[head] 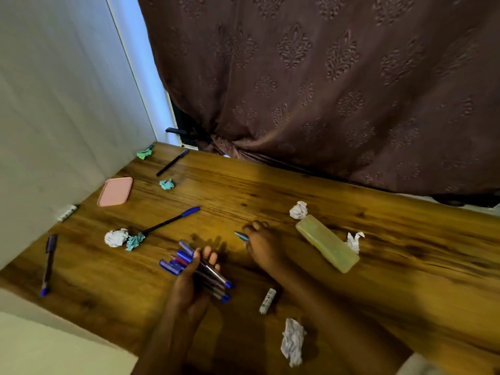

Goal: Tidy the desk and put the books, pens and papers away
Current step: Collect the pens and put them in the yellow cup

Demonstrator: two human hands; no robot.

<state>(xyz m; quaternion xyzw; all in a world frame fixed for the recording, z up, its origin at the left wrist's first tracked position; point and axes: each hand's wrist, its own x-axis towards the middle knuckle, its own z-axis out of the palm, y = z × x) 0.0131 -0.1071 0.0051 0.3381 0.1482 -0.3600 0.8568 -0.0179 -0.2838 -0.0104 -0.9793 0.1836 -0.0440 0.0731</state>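
- Bundle of pens [183,260]: held in the left hand [189,284], fingers curled round the middle of the barrels, blue caps fanned out at both ends. Judged light, stiff and smooth. Loose barrels could slide against each other, so a grip across the centre suits them.
- Small blue pen [241,236]: at mid-desk, gripped by the curled fingers of the right hand [261,243], only the tip showing. Whether it has left the wood cannot be told.
- Loose pens, three: one near the far corner [172,162], one beside the paper balls [173,219], one at the left edge [48,264]. All lie flat and are best pinched mid-barrel.
- Crumpled papers: white ball [116,237] touching a teal scrap [134,241], with other scraps scattered about. Judged very light and soft enough to crush, so they can be taken anywhere.
- Pencil case [327,243]: yellow-green, to the right of the right hand. The lid is shut and the contents are hidden. It is the likely home for the pens and would need opening first.
- Pink tray [115,191]: flat, near the wall, with no pens on it.
- Desk [405,266]: wooden.
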